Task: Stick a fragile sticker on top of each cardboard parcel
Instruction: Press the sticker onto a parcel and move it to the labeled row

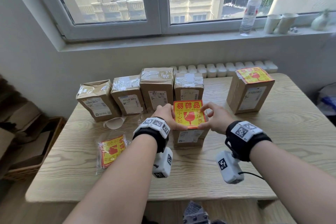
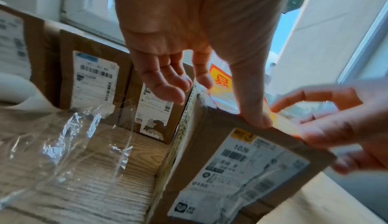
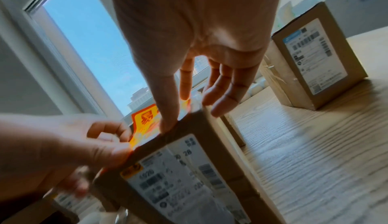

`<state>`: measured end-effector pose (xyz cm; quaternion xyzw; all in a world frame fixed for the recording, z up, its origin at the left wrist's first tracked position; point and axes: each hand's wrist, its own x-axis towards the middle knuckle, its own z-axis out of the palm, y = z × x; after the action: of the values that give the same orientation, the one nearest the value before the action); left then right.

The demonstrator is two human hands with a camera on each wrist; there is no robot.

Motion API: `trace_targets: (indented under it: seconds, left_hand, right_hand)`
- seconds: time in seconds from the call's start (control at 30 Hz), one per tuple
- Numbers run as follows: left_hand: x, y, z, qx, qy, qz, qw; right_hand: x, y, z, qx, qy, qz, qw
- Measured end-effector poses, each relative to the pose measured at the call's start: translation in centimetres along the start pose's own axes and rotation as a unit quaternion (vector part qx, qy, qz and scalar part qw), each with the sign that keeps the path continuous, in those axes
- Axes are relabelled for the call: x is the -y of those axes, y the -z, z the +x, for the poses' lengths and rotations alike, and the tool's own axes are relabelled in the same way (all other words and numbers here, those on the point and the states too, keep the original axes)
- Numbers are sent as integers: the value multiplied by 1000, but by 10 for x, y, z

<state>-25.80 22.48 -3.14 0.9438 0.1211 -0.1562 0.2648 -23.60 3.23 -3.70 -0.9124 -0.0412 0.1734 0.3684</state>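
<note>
While both hands (image 1: 164, 116) (image 1: 215, 120) pinch its near edge, each grip clamped, the fragile sticker (image 1: 189, 114) lies flat atop the near upright parcel (image 1: 189, 138) on the desk (image 1: 272, 151), reading "易碎品", "小心轻", text upright toward me.

sill: bottle (image 1: 250, 11), 2 cups (image 1: 280, 23) | radiator (image 1: 225, 69) | floor: crate (image 1: 34, 149)

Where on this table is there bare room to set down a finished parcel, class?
Bare wood lies between the near parcel and the stickered parcel, and along the table's near edge. It is crowded at the back-left row of parcels and near the sticker pack.
</note>
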Motion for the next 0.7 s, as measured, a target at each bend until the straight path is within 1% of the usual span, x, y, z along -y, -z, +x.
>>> trace_targets:
  seconds: [0.03, 0.07, 0.13, 0.17, 0.2, 0.23, 0.3, 0.37, 0.43, 0.5, 0.6, 0.7]
  left_hand:
    - [3, 1, 2, 7, 3, -9, 1000]
    - [5, 4, 2, 1, 1, -23, 1000]
    - [7, 11, 2, -58, -15, -66, 996]
    - [5, 14, 2, -94, -29, -91, 991]
    - [2, 17, 3, -109, -41, -104, 988]
    - [-3, 18, 4, -102, -52, -107, 988]
    - [-12, 16, 8, -51, -65, -69, 994]
    - [-17, 11, 11, -13, -66, -24, 997]
    - [-18, 7, 14, 1, -61, -6, 998]
    - [-15, 7, 15, 6, -59, 1, 998]
    - [-4, 7, 14, -3, -38, -17, 999]
    - [10, 14, 11, -9, -19, -71, 997]
  right_hand:
    - [-1, 4, 1, 19, -8, 31, 999]
    - [-3, 8, 2, 23, -12, 55, 998]
    - [-4, 12, 4, -17, -7, 74, 997]
    - [-2, 12, 4, -41, 3, 65, 997]
    - [1, 11, 4, -53, 16, 38, 998]
    - [5, 9, 5, -48, 28, -2, 998]
    - [13, 3, 9, -12, 41, -83, 996]
    - [19, 0, 14, 25, 43, -113, 992]
    - [19, -2, 18, 60, 30, -106, 992]
    - [17, -1, 21, 77, 28, -98, 992]
    - [13, 1, 24, 81, 33, -85, 992]
    - [6, 6, 23, 77, 16, -57, 995]
